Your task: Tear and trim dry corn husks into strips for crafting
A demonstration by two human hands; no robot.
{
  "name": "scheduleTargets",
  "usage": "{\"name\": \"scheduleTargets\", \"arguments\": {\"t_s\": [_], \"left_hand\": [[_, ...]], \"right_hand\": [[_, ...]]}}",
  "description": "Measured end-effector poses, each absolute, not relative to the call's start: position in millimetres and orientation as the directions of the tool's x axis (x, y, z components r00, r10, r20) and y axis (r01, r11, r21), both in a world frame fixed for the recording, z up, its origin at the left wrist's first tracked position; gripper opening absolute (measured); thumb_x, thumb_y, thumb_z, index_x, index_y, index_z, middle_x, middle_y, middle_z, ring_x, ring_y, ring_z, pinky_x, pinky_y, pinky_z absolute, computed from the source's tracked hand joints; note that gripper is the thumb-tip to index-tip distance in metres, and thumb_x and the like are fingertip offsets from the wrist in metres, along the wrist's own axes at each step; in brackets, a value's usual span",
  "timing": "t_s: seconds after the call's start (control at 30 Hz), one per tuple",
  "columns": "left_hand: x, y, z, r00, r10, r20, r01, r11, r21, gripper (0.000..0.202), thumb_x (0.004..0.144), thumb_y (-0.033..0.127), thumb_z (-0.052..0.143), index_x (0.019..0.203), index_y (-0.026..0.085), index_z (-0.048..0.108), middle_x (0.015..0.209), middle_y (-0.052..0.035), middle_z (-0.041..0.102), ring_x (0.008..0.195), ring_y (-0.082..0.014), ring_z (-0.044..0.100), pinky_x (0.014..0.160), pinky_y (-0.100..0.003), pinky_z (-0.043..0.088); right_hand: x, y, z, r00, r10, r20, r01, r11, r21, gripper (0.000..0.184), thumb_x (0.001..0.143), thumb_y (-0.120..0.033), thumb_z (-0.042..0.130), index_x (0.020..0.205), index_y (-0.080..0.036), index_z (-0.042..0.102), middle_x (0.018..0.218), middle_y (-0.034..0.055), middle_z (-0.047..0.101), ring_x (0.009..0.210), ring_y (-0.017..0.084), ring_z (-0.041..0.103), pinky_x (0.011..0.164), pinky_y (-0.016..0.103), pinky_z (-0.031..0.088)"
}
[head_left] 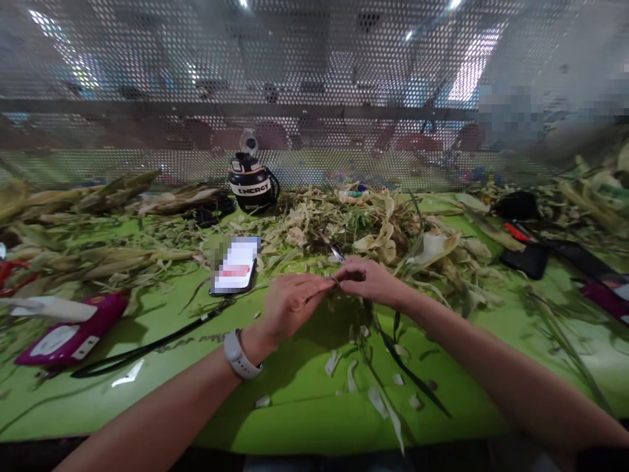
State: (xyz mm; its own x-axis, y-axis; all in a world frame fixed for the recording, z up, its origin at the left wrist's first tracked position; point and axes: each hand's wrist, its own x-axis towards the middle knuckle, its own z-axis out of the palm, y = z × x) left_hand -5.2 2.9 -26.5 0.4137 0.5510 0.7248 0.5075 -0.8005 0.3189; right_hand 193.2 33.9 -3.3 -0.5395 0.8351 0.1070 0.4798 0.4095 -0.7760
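My left hand (293, 303), with a white watch (240, 354) on its wrist, pinches the end of a thin green leaf strip (388, 344). The strip trails down over the green table (295, 419) toward me. My right hand (369, 280) is closed and meets the left fingertip to fingertip. A small pair of scissors (337, 252) pokes its metal tip out above the right hand. Pale cut scraps (378, 400) lie on the table below both hands.
A heap of dried husks and leaves (388, 229) lies behind my hands. A phone (234, 265) with a dark cord (147, 344) sits to the left, a black ENERGY jug (251, 187) behind it. A magenta case (73, 328) lies far left, black pouches (528, 259) right, a perforated screen (314, 98) at the back.
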Motion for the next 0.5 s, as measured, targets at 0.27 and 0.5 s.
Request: {"name": "scheduleTargets", "arguments": {"t_s": [0.27,0.5], "left_hand": [[-5.0,0.2,-22.6,0.4,0.631,0.665,0.521,-0.753,0.402,0.017,0.081,0.02,0.057,0.092,0.022,0.07,0.089,-0.0048,0.073,0.079,-0.017,0.067,0.07,-0.03,0.054],[-5.5,0.1,-24.9,0.392,0.656,0.645,0.496,-0.741,0.452,0.018,0.081,0.018,0.057,0.093,0.022,0.07,0.089,-0.0054,0.073,0.08,-0.0171,0.066,0.072,-0.03,0.053]], "right_hand": [[192.2,35.3,-6.1,-0.555,0.825,0.111,0.404,0.384,-0.83,0.017,0.069,-0.016,0.063,0.085,-0.015,0.068,0.092,0.0044,0.057,0.092,0.018,0.054,0.089,0.033,0.04],[192.1,37.9,-11.2,-0.57,0.812,0.123,0.322,0.358,-0.876,0.01,0.072,-0.019,0.061,0.078,-0.013,0.067,0.09,0.0062,0.064,0.091,0.018,0.057,0.089,0.034,0.04]]}}
